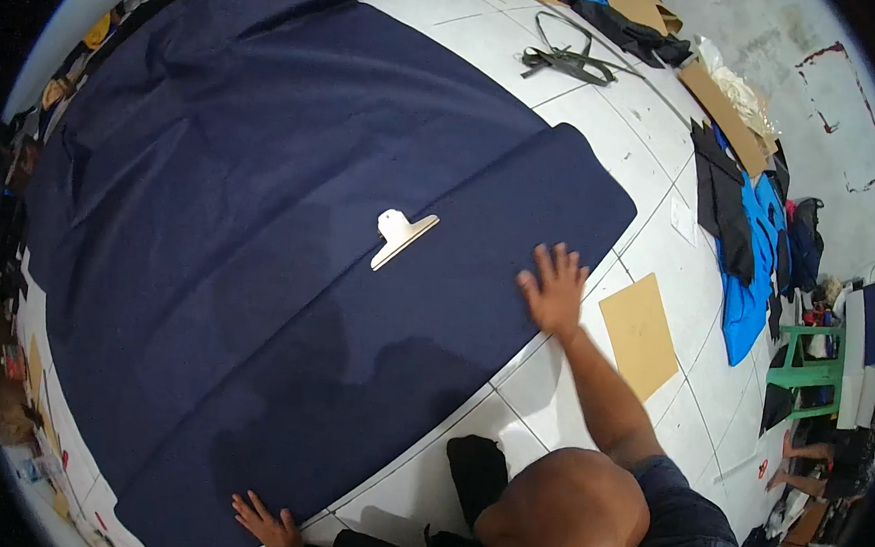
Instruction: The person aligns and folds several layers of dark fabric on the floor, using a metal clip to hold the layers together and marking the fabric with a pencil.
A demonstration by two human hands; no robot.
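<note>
A large dark navy cloth (213, 180) is spread over the floor, with wrinkles across its far left part. Its near side shows a long band, apparently folded over, whose edge runs diagonally. On that edge sits a metal bulldog clip (399, 239); whether it grips the cloth I cannot tell. My right hand (557, 293) lies flat with spread fingers on the band, close to the cloth's near right edge. At the bottom, my left hand (270, 530) rests at the cloth's near edge, its fingers apart. Neither hand holds anything.
White floor tiles (520, 404) surround the cloth. Right of my right hand lies a tan cardboard sheet (640, 336). Dark straps (576, 63) lie beyond the cloth. Blue and black garments (749, 263), a green stool (810, 372) and another person's legs (808, 467) are at the right.
</note>
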